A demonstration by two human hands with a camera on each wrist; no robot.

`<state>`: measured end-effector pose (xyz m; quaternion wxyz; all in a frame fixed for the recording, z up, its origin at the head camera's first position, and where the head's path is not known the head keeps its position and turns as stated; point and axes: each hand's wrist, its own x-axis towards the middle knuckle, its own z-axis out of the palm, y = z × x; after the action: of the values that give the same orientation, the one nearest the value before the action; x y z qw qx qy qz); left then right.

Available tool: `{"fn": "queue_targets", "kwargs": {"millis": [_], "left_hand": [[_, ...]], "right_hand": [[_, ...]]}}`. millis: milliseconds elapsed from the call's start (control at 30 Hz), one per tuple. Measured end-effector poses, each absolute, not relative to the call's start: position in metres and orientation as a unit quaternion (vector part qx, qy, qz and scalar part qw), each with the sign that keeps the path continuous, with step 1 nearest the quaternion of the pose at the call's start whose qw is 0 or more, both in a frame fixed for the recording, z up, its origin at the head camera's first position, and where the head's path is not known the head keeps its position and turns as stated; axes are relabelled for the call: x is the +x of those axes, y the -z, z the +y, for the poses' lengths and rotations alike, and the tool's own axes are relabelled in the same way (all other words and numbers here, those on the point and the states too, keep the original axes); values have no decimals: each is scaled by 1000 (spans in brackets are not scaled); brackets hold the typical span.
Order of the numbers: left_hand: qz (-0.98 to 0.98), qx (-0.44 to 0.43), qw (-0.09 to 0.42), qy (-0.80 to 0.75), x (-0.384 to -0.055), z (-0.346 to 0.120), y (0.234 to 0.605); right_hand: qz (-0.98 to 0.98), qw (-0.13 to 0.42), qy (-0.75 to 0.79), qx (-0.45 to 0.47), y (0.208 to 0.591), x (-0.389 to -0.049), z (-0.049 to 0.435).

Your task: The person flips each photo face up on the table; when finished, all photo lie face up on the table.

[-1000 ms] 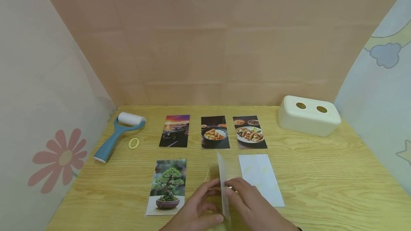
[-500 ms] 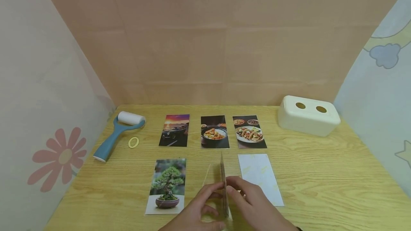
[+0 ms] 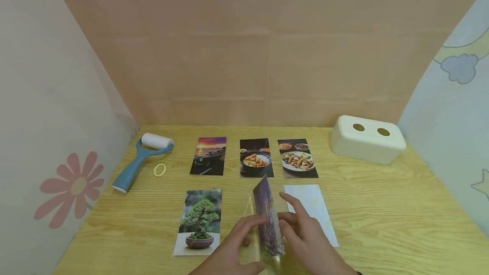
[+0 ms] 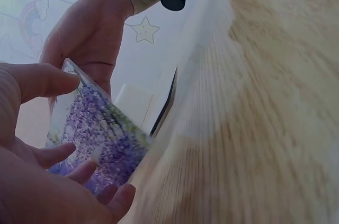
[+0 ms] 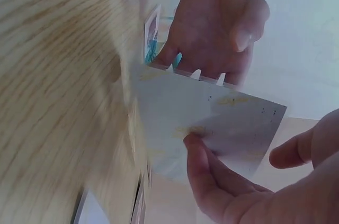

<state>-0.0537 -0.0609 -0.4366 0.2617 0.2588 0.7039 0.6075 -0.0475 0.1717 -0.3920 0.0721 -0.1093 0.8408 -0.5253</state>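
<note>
A photo card [image 3: 267, 220] with purple blossoms stands on edge between both hands, leaning right in the head view. Fingertips of the left hand [image 3: 233, 247] touch its picture side, while that thumb stays off it. On its white back [image 5: 212, 110], fingertips of the right hand [image 3: 311, 241] press near the middle, with one finger lifted away. The left wrist view shows the blossoms on the card [image 4: 98, 139] behind spread left fingers. A clear plastic edge [image 3: 248, 205] shows left of the card. Beside the hands lie a bonsai photo card [image 3: 199, 224] and a white sheet [image 3: 313, 200].
Across the back lie a sunset car photo [image 3: 208, 156], a rice bowl photo [image 3: 256, 158] and a taco photo [image 3: 298, 158]. A lint roller [image 3: 135, 164] and a yellow ring [image 3: 159, 169] lie left. A white box with two holes [image 3: 368, 141] stands back right.
The card has turned from showing its white back, through edge-on, to showing its purple picture side, leaning right. The right index finger has lifted and stretched forward.
</note>
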Motion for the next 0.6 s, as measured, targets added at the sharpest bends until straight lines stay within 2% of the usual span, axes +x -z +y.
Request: {"fn": "queue_targets", "kwargs": {"millis": [300,433,600], "left_hand": [[767,268,174,-557,-53,-64,435],[772,259,155,-560,-54,-65,433],[754,203,153,-605,-54,-66,429]], "right_hand": [[828,68,552,-70,389,-48,172],[826,71,556,-59,388,-48,171],[826,60,560,-38,388,-48,169]]}}
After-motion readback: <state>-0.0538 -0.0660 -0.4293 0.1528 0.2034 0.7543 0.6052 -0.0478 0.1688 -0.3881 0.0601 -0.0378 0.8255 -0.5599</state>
